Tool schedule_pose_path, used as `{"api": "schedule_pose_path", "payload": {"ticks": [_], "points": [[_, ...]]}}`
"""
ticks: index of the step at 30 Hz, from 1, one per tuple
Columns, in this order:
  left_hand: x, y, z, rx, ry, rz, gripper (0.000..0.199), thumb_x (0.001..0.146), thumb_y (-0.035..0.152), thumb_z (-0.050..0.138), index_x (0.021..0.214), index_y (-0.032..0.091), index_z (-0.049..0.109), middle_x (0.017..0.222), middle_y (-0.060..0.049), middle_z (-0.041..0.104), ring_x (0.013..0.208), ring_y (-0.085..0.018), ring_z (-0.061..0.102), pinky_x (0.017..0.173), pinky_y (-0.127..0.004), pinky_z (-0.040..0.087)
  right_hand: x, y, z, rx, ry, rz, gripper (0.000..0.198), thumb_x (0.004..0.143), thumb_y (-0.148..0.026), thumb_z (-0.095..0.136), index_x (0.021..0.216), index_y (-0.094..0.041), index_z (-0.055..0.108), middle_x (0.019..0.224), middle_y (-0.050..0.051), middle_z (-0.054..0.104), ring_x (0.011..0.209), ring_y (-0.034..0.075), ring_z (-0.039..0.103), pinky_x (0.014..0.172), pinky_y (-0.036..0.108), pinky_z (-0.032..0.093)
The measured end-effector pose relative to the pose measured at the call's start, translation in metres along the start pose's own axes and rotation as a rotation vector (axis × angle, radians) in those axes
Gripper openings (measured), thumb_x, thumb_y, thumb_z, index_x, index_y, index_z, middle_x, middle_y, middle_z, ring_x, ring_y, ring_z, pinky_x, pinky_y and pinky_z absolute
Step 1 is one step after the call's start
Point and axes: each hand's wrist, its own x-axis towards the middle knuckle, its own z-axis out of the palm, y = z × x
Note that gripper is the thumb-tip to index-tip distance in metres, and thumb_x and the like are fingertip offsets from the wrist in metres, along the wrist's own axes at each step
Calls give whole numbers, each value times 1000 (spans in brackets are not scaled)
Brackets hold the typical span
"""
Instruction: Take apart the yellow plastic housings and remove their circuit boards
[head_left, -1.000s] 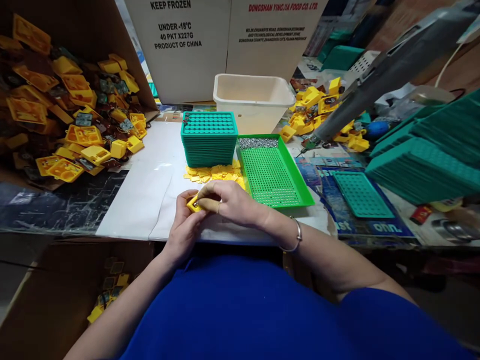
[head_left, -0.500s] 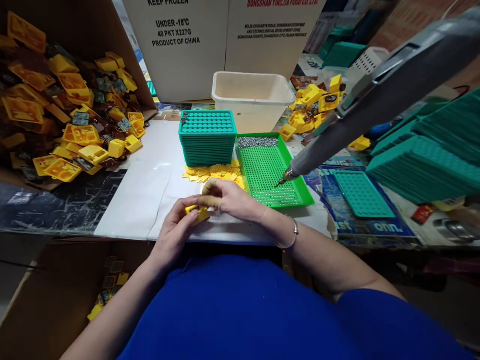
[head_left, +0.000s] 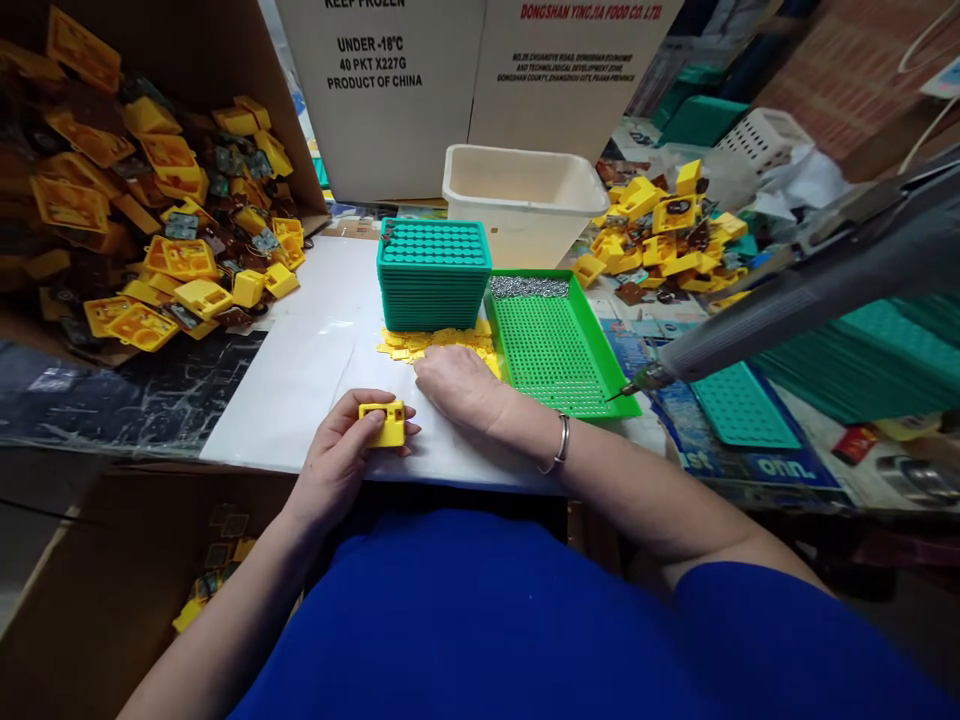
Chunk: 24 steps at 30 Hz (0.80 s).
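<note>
My left hand (head_left: 346, 440) grips a small yellow plastic housing (head_left: 390, 428) above the white work sheet, its thumb over the front and dark openings showing along the top. At the near edge of a heap of flat yellow plastic pieces (head_left: 405, 346) is my right hand (head_left: 456, 382), back up and wrist bent. Its fingertips are hidden beneath it, so I cannot see whether they hold a piece. Just right of that hand lies a green perforated tray (head_left: 551, 340) with small silvery screws (head_left: 529, 287) piled at its far end and more set in its near holes.
A stack of teal trays (head_left: 433, 285) stands behind the yellow pieces, with a cream bin (head_left: 517, 215) behind. A power screwdriver (head_left: 735, 320) hangs over the tray's right side. Yellow housings (head_left: 180, 258) fill a carton at left; others (head_left: 660, 225) are heaped at right.
My right hand has left the housing and moved to the flat yellow pieces. The left hand still holds the housing, now more upright. The screwdriver appears further right as the view shifts.
</note>
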Motion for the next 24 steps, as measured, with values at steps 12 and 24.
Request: {"api": "schedule_pose_path", "payload": {"ticks": [12, 24], "points": [[5, 1, 16, -47, -82, -152, 22, 80, 27, 71, 98, 19, 62, 92, -7, 75, 82, -23, 73, 63, -29, 57, -42, 18, -19, 1125, 228, 69, 18, 81, -25, 68, 98, -18, 66, 91, 1, 71, 73, 10, 65, 73, 28, 56], [15, 0, 40, -52, -90, -102, 21, 78, 24, 70, 97, 18, 61, 86, -4, 73, 77, -20, 72, 59, -26, 57, -90, 25, -15, 692, 490, -223, 7, 88, -22, 66, 91, -18, 70, 100, 7, 71, 96, 13, 68, 83, 26, 56]]}}
